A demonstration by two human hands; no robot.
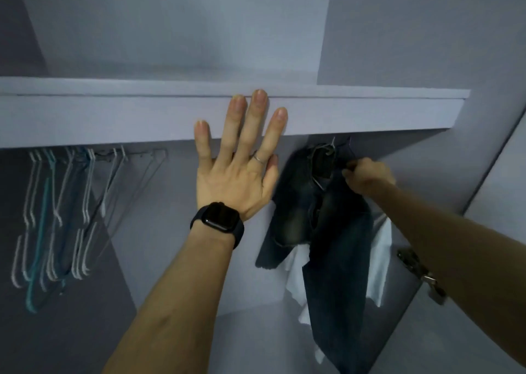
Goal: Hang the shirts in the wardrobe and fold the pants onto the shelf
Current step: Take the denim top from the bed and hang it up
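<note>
Standing beside the person at the open wardrobe, I see pale lilac-grey panels on every side, dim and flat in the light. A thick shelf (99,117) of the same colour crosses the view from nine o'clock to three o'clock, and above it the back panel (185,31) rises plain towards twelve. The left hand (236,180) lies at the centre, palm flat with straight, spread fingers, the fingertips pressed on the shelf's front edge and holding nothing. It has a thin ring (259,158) on one finger and a dark watch (217,217) on the wrist. The right hand (367,175), out at about three o'clock, reaches under the shelf with its fingers curled into the top of a dark denim shirt (336,245), just beside the collar. The two hands are well apart. The shirt is on a wire hanger (327,148) whose hook goes up into the shadow beneath the shelf; I cannot tell what it is hooked on. The cloth falls down towards five o'clock, one short sleeve sticking out to the left. A white garment (381,259) hangs right behind it, showing at both of its edges. Over at eight o'clock a bunch of empty hangers (62,217), white, grey and teal, hangs under the shelf, blurred. At four o'clock a metal hinge (421,271) sits on the wardrobe's side wall, partly behind the right forearm, beside the door (506,202).
</note>
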